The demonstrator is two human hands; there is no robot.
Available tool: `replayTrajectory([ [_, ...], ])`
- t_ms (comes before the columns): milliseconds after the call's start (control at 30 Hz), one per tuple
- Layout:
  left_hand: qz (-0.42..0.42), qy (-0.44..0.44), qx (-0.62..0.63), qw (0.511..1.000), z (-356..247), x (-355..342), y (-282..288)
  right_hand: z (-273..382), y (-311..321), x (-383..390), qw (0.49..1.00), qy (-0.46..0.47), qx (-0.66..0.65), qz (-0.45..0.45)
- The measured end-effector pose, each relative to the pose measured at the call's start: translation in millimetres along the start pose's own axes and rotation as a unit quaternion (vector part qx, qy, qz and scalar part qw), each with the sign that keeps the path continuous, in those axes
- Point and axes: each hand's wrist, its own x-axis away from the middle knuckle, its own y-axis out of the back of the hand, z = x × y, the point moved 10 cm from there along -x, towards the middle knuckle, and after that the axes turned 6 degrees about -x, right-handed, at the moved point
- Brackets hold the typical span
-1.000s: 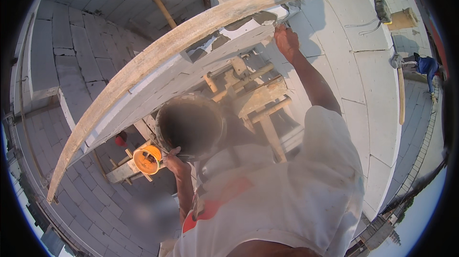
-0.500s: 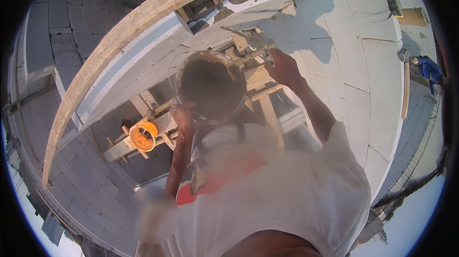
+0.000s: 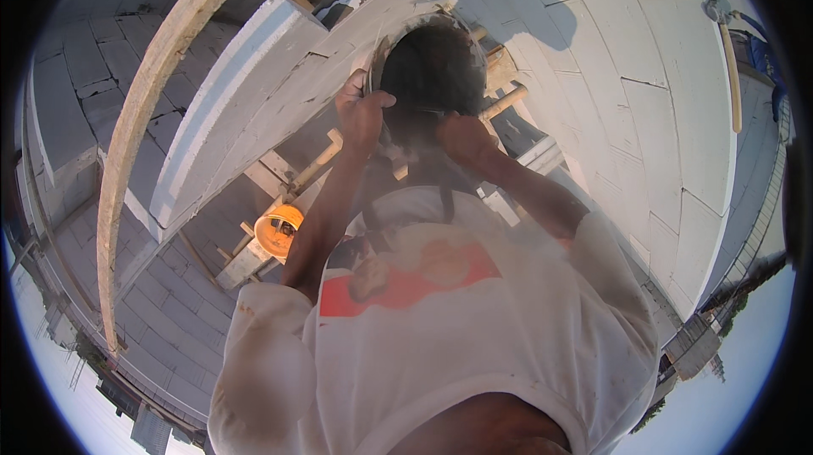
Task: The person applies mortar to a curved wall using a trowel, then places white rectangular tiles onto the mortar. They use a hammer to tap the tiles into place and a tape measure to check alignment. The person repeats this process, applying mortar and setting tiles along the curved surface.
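A dark, dirty round bucket is raised in front of me beside a pale block wall, its open mouth toward the camera. My left hand grips its left rim, thumb over the edge. Lower on the right, my right hand is closed on the bucket's near edge; its fingertips are partly hidden. Timber scaffold pieces show around and below the bucket.
A long wooden plank runs along the left. An orange bucket rests on timber lower left. A wide block wall fills the right, with a long-handled tool and a person in blue beyond it.
The bucket has risen away from my body toward the wall. My right hand has left the wall top and come onto the bucket. The view has shifted, moving the plank leftward.
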Motion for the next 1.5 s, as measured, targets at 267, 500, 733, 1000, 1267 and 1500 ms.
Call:
replayTrajectory([
  [267, -0.008, 0.040, 0.034, 0.999, -2, -8, -2, -13, 13, 21, 0.845, -0.111, -0.501, 0.147],
  [500, -0.072, 0.087, 0.133, 0.985, 58, 10, 37, -61, 18, 11, 0.790, 0.040, -0.603, -0.106],
  [733, -0.136, 0.101, 0.120, 0.978, 74, 54, 60, -190, 107, -17, 0.621, -0.125, -0.766, -0.109],
  [1000, -0.138, -0.230, -0.362, 0.893, 59, 113, 99, -351, 250, -91, 0.840, -0.261, -0.406, -0.249],
  [1267, -0.090, -0.343, -0.492, 0.795, 65, 127, 72, -360, 258, -157, 0.932, -0.168, 0.132, -0.292],
  [1500, -0.045, -0.303, -0.502, 0.809, 74, 97, 57, -275, 208, -180, 0.936, -0.078, 0.044, -0.340],
])
